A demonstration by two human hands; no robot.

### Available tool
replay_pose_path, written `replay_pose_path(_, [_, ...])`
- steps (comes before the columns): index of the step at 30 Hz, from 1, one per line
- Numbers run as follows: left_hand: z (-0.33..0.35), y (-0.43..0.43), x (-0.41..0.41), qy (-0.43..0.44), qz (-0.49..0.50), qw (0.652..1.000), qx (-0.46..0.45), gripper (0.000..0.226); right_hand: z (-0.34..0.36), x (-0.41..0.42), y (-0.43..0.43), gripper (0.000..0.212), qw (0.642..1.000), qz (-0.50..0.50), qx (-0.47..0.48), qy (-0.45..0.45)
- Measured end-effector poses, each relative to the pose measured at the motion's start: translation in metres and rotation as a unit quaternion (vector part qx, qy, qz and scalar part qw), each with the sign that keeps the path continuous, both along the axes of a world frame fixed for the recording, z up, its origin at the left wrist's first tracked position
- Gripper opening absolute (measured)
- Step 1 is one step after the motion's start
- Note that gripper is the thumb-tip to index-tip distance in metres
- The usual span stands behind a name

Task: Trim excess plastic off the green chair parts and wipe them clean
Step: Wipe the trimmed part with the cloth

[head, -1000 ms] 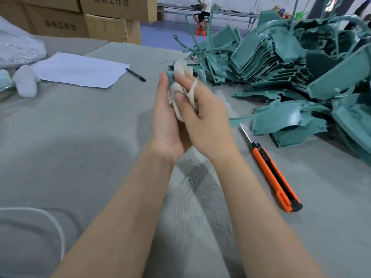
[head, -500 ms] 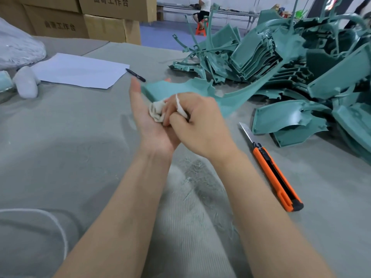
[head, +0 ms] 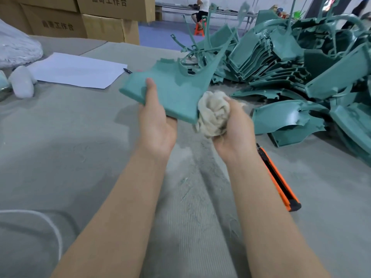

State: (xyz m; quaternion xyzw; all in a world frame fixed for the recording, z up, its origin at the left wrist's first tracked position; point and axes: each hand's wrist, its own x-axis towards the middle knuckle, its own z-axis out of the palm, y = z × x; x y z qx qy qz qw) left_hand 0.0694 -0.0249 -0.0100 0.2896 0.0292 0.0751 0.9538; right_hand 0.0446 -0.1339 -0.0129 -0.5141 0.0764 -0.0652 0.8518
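Observation:
My left hand (head: 155,123) grips a flat green chair part (head: 176,91) from below, thumb on its top face, holding it above the grey table. My right hand (head: 233,129) holds a balled-up off-white rag (head: 214,113) against the part's near right corner. A long thin arm of the part runs up and to the right toward the big heap of green chair parts (head: 291,63) at the right.
An orange utility knife (head: 279,177) lies on the grey felt table (head: 70,147) right of my right forearm. White paper (head: 76,70) and a black pen (head: 127,71) lie at the back left. Cardboard boxes (head: 100,17) stand behind. A person sits far off.
The green part has been turned to lie flat and wide in my left hand. My right hand with the rag has moved from my left palm to the part's right corner.

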Motion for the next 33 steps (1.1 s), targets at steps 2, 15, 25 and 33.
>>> replay_pose_path(2, [-0.004,-0.013,-0.004,-0.007,-0.003,0.998,0.061,0.03,-0.01,0.004,0.02,0.015,0.997,0.041,-0.064,-0.024])
replay_pose_path(15, [-0.013,-0.038,-0.017,0.024,-0.185,0.972,0.142,0.019,-0.021,0.027,-0.037,0.014,0.926,-0.361,-0.114,-0.002])
replay_pose_path(25, [-0.003,0.003,0.0,0.06,-0.055,0.946,0.315,0.007,-0.012,0.028,-0.06,0.034,0.967,-0.254,0.031,-0.005])
replay_pose_path(33, [0.0,0.005,0.001,0.061,-0.039,0.931,0.358,0.013,-0.008,0.012,-0.042,0.012,0.919,-0.321,-0.205,-0.101])
